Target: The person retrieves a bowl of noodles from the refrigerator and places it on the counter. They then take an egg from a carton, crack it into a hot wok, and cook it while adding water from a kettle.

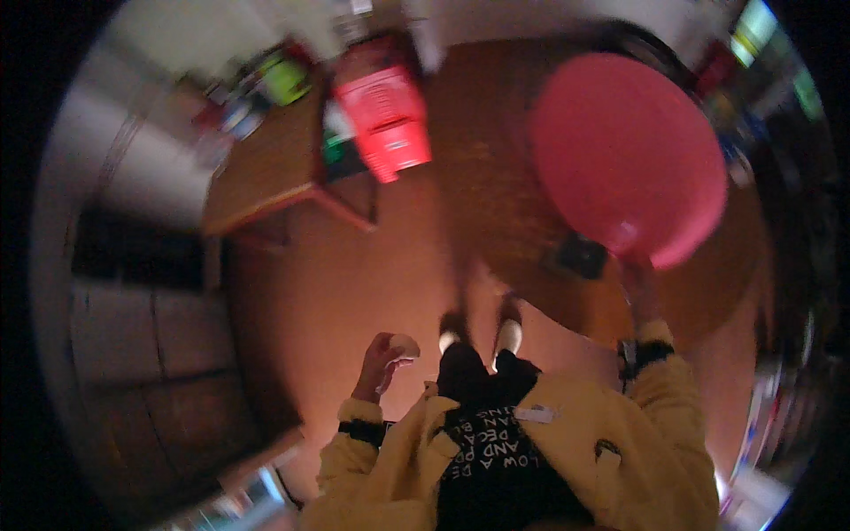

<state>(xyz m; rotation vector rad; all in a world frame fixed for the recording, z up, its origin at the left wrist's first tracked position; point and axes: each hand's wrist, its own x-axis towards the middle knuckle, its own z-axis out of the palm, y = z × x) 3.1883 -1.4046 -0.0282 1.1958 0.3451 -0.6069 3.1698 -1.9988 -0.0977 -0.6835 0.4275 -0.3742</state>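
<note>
My right hand (639, 285) grips the lower end of a large pink rounded thing (631, 146), which looks like an inflated balloon. It is held over a round brown wooden table (491, 192) and covers much of its top. Close to that hand, a small dark flat object (581, 255) lies near the table's edge; blur hides what it is. Lower and to the left, my left hand (380, 362) holds a small round pale object (403, 345) between thumb and fingers, above the floor. Whether this is a roll of tape I cannot tell.
A wooden desk (272, 159) at the upper left bears a lime-green container (282, 78) and blurred items. Beside it stands a red plastic chair (388, 119). A dark-topped cabinet (153, 332) lines the left side. My feet (508, 337) are on the brown floor (345, 279) near the round table.
</note>
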